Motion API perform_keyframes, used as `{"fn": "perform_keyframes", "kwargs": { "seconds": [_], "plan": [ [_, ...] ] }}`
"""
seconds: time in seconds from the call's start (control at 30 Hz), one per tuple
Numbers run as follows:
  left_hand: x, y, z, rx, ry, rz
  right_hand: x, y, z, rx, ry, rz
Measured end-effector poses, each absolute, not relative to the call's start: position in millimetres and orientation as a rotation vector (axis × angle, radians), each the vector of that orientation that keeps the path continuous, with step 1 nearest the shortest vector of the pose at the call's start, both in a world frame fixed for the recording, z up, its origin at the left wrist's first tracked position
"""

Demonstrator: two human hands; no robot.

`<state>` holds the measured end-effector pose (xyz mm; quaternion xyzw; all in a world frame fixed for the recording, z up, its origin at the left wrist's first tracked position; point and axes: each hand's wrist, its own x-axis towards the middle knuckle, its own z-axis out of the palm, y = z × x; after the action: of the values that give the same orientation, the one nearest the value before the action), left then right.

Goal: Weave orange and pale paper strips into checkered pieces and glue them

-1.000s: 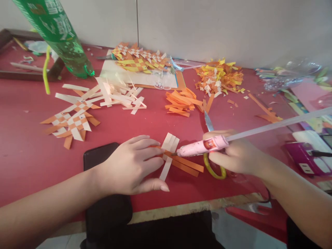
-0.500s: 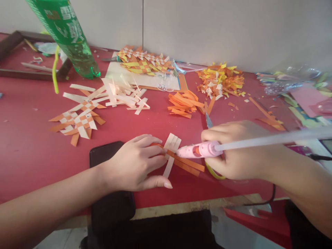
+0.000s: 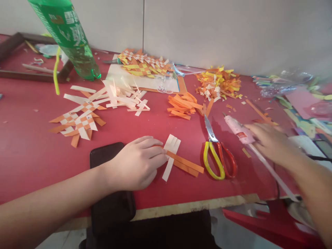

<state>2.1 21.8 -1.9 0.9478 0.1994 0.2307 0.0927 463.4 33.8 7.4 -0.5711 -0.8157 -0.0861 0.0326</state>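
Observation:
My left hand [image 3: 140, 162] lies flat on the red table [image 3: 31, 152], fingers stretched out and pressing the left end of a small weave of orange and cream paper strips [image 3: 178, 159]. My right hand [image 3: 271, 141] is blurred, fingers stretched out over the rear of a pink glue gun [image 3: 237, 129]. The gun lies on the table with its clear glue stick [image 3: 272, 174] trailing toward the front edge. Scissors with yellow and red handles [image 3: 216, 155] lie shut between the weave and the gun.
A dark phone [image 3: 109, 183] sits under my left wrist. Woven pieces [image 3: 77, 121], loose cream strips [image 3: 121, 97], orange strips [image 3: 181, 103] and cuttings [image 3: 220, 81] cover the middle. A green bottle [image 3: 70, 38] stands at back left. Clutter lines the right edge.
My right hand has swung the glue gun away from the weave to the right and laid it on the table, uncovering the scissors. My left hand stays on the strips, thumb now tucked in.

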Motion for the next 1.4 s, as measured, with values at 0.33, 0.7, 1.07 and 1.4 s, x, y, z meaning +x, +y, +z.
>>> {"fn": "perform_keyframes", "kwargs": {
  "seconds": [0.33, 0.7, 1.07, 1.4],
  "plan": [
    [2, 21, -2, 2.853, 0.587, 0.741, 403, 24, 30, -1.835, -2.373, -0.568],
    [3, 22, -1, 2.834, 0.572, 0.734, 224, -17, 17, -0.961, -2.583, 0.068],
    [5, 22, -1, 2.855, 0.549, 0.668, 239, 2, 3, -1.300, -2.295, 0.380],
    [4, 20, 1, 2.841, 0.570, 0.580, 239, 2, 3, -1.352, -2.263, 0.381]
  ]
}}
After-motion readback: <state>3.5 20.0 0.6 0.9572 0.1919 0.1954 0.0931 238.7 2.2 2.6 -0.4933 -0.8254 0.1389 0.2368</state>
